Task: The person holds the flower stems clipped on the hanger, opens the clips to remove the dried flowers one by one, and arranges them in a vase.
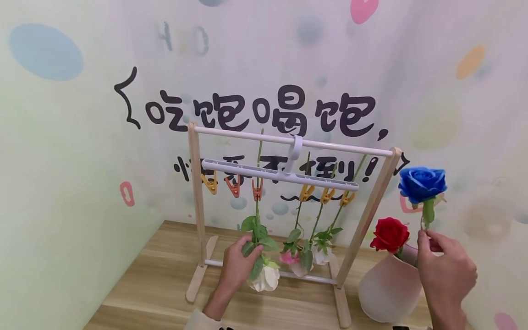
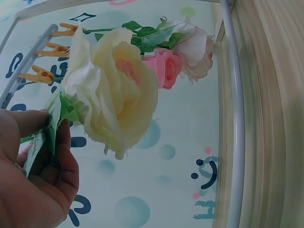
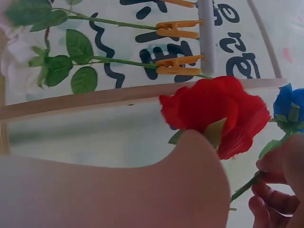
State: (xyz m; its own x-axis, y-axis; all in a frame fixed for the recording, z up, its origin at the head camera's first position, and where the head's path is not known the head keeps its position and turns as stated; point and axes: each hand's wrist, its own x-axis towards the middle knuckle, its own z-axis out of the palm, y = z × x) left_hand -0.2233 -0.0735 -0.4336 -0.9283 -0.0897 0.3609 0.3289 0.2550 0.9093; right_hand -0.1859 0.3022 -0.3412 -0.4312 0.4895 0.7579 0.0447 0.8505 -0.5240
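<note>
My left hand (image 1: 237, 270) pinches the leafy stem of a white rose (image 1: 266, 278), which hangs head down with its stem running up through a red-orange clip (image 1: 257, 190). In the left wrist view this rose (image 2: 114, 95) looks cream, with thumb and fingers around the leaves just behind the bloom. At the right, my right hand (image 1: 447, 266) holds a blue rose (image 1: 422, 184) upright by its stem. Its lower stem (image 3: 244, 189) slants down to the vase's edge in the right wrist view. A red rose (image 1: 389, 234) stands in the pink-white vase (image 1: 389, 288).
A wooden rack (image 1: 195, 192) with a white top bar carries a pale clip hanger (image 1: 247, 170). Yellow clips (image 1: 327, 196) on its right grip several upside-down roses, one pink (image 1: 289, 257). Two clips on the left hold nothing. Behind the wooden table (image 1: 136, 293) is a printed wall.
</note>
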